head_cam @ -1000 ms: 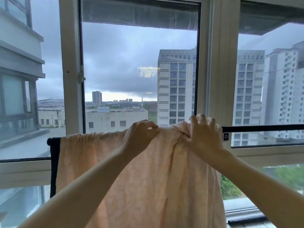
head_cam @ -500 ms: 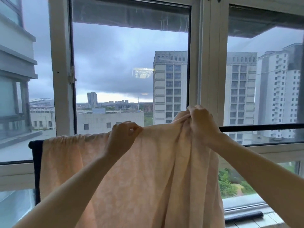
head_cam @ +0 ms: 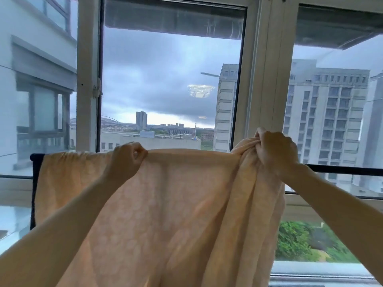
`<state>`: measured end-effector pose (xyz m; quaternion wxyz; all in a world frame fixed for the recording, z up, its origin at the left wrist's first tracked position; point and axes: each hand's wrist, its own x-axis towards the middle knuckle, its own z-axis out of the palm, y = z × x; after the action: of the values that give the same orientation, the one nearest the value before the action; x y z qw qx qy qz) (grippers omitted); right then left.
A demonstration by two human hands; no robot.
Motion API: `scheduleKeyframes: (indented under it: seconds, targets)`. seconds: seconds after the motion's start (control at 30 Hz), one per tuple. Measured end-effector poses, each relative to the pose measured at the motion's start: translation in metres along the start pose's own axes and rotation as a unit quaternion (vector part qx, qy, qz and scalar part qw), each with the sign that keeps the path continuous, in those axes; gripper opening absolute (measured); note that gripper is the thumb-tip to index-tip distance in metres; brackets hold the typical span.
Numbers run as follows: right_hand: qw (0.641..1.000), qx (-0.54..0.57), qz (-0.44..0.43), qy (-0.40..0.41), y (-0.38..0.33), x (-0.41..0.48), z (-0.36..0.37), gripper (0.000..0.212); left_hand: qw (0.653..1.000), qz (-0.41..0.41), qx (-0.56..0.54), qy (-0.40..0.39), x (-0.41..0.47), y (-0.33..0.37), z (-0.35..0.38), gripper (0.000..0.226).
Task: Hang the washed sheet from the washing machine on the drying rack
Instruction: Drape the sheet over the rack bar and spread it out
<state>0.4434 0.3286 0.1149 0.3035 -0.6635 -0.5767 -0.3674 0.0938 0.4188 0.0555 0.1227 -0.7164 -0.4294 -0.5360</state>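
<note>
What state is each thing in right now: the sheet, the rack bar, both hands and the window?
sheet: draped over the bar, smooth on the left, bunched at the right
rack bar: horizontal, bare on the right
left hand: grip pinching the sheet's top edge
right hand: grip closed on the bunched part
window: looks shut

Single head-mounted wide-angle view, looking forward and roughly level from close behind the drying rack [head_cam: 342, 170], whose bar crosses the frame at mid-height. Both forearms enter from the lower corners. The window frame [head_cam: 267, 79] stands just beyond, with distant buildings behind. No second view is given.
</note>
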Motion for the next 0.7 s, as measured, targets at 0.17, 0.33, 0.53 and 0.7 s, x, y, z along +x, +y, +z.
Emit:
scheduleKeyframes:
  seconds: [0.17, 0.33, 0.53, 0.7]
  targets:
    - [0.998, 0.002, -0.042, -0.043, 0.018, -0.015, 0.003, 0.014, 0.998, -0.035, 0.041, -0.015, 0.000, 0.014, 0.004, 0.010]
    - [0.987, 0.077, -0.058, -0.132, 0.012, -0.019, 0.003, 0.033, 0.995, -0.060, 0.076, -0.019, -0.004, 0.040, 0.012, 0.014]
    - [0.981, 0.077, -0.098, -0.147, -0.007, -0.014, 0.017, 0.044, 0.993, 0.086, 0.043, -0.065, -0.005, 0.083, 0.038, 0.021]
    - [0.975, 0.122, -0.151, -0.108, -0.011, -0.006, 0.034, 0.006, 0.989, 0.126, 0.051, -0.057, 0.002, 0.094, 0.054, 0.017]
